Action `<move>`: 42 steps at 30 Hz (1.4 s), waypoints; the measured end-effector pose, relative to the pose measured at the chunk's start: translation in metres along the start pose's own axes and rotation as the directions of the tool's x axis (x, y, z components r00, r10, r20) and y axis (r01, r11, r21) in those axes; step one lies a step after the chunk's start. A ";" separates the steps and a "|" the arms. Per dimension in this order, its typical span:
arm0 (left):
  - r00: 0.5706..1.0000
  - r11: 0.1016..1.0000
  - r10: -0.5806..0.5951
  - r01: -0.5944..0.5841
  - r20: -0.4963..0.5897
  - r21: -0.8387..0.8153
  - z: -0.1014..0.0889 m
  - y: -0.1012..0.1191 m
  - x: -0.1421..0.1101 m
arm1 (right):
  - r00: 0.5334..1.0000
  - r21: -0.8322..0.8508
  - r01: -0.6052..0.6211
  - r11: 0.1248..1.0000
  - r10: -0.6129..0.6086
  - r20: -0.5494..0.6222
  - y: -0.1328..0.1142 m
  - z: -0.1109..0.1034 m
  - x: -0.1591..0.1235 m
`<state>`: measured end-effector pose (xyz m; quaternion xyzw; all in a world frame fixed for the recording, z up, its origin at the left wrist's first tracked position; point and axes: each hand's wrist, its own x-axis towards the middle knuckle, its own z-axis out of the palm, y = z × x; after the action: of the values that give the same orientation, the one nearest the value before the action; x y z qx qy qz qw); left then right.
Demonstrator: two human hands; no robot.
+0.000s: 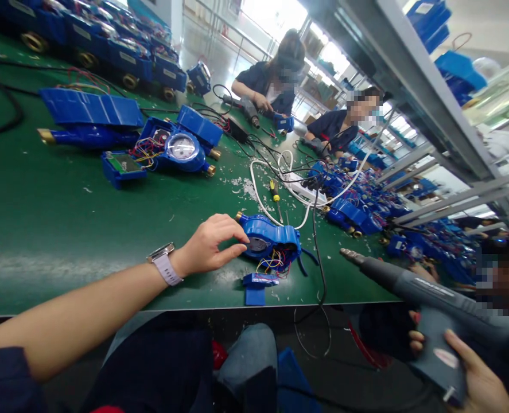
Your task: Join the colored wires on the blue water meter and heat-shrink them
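My right hand [480,373] is wrapped round the handle of a dark grey heat gun [441,307]. Its metal nozzle points left over the front of the green bench. A blue water meter [271,232] lies near that front edge, its round dial up and coloured wires spilling out. My left hand [215,244], with a watch on the wrist, has thumb and forefinger pinched at the meter's left rim beside the dial. A small blue part [256,288] sits at the end of the wires, close to the bench edge.
Another opened water meter [181,146] lies at the back left, below a row of blue meters [129,57]. A yellow-black screwdriver [274,190], a white power strip [306,189] and cables lie beyond my meter. More meters crowd the right. Co-workers sit across the bench and at right.
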<state>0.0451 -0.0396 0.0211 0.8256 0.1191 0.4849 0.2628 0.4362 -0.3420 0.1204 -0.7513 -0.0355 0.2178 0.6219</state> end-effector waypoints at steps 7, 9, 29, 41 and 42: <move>0.978 0.998 0.049 -0.041 0.204 -0.046 0.021 0.012 -0.009 | 0.991 0.116 -0.075 0.990 0.061 0.121 0.038 0.059 0.040; 0.962 0.998 0.034 -0.021 0.272 -0.052 0.028 0.016 -0.012 | 0.986 0.093 -0.107 0.990 0.094 0.137 0.046 0.074 0.054; 0.940 0.991 -0.107 0.128 0.323 -0.045 0.046 0.022 -0.013 | 0.768 -0.347 0.603 0.718 -0.640 0.010 0.066 0.171 0.050; 0.943 0.989 -0.104 0.133 0.315 -0.069 0.047 0.021 -0.016 | 0.170 -0.073 0.985 0.159 -0.765 0.622 0.114 0.229 -0.120; 0.942 0.989 -0.107 0.135 0.318 -0.066 0.047 0.021 -0.016 | 0.181 -0.065 0.982 0.180 -0.769 0.614 0.115 0.230 -0.119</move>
<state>0.0761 -0.0795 0.0029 0.8710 0.1051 0.3352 0.3435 0.2183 -0.1946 0.0143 -0.6233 -0.6681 -0.0472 0.4037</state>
